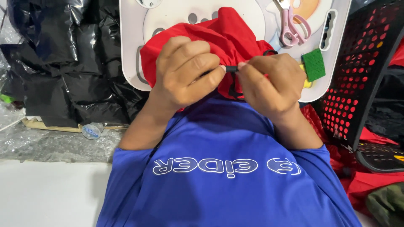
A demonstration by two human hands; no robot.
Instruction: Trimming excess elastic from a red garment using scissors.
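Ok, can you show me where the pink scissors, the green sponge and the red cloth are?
pink scissors [294, 26], head view, on the handle loops.
green sponge [314, 64], head view, on the middle of its top face.
red cloth [229, 35], head view, on the bunched fabric above the hands.

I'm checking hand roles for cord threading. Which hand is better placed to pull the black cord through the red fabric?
Probably the right hand: its fingertips pinch the black cord end, while the left hand grips the bunched red fabric.
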